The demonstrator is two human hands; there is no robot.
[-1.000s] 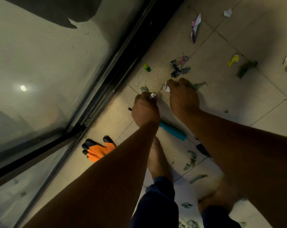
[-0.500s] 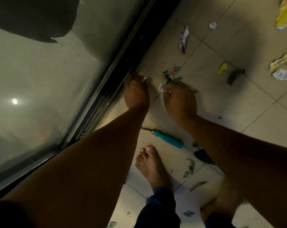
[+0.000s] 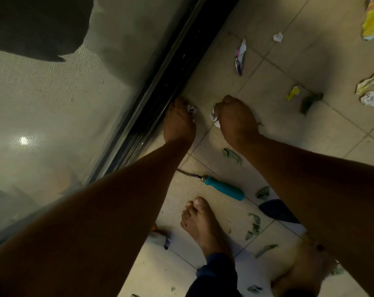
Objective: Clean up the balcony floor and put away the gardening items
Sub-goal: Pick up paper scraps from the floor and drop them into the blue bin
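- Fingers of the left hand (image 3: 178, 122) are curled round a crumpled paper scrap (image 3: 191, 109), held low against the black door track (image 3: 171, 82) at the edge of the floor (image 3: 289, 146).
- Fingers of the right hand (image 3: 235, 118) are clenched round a second wad of white paper (image 3: 215, 117), which shows at the thumb side of the fist.
- Both hands are already loaded; how much more each can hold is a judgement, and looks limited.
- Nearest remaining litter: a folded foil wrapper (image 3: 240, 57) lies ahead of both hands, long axis running away from the person. The right hand is marginally nearer to it.
- Further litter lies to the right of the right hand: a yellow scrap (image 3: 293, 93), a dark leaf (image 3: 310, 101) just beside it, and crumpled paper (image 3: 372, 98) near the frame edge. These fall to the right hand.
- The teal-handled tool (image 3: 222, 187) lies behind the hands, between the forearms and just ahead of the bare foot (image 3: 203, 224); its long axis runs diagonally, metal shank toward the door track. Reaching it requires drawing a hand back toward the body.
- Leaf fragments (image 3: 232, 156) lie near the right wrist.
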